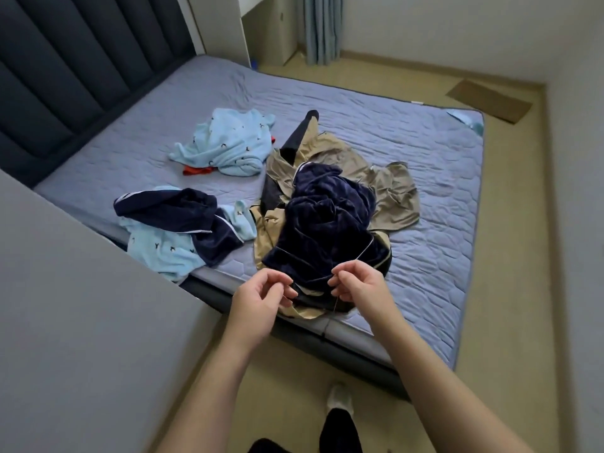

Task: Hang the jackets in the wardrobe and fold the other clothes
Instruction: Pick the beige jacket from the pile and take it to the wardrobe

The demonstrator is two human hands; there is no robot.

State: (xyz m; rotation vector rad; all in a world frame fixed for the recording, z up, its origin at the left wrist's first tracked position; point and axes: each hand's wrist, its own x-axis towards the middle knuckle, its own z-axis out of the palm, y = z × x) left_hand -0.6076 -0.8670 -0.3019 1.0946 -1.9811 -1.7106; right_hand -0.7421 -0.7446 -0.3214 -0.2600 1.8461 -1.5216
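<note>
- At the near edge of the bed [425, 142], a navy velvet garment [327, 217] is heaped on a tan garment [395, 191].
- Its near hem is pinched by the left hand [261, 297] and the right hand [358, 286], with the fingers curled on the cloth.
- Farther left, light blue clothes [225, 142] are strewn on the mattress.

Location: home bedroom. I face a bed [408, 132] with a quilted blue mattress cover and a padded dark headboard [65, 76]. Loose clothes [225, 145] lie on it. A curtain [322, 27] hangs at the far wall.
</note>
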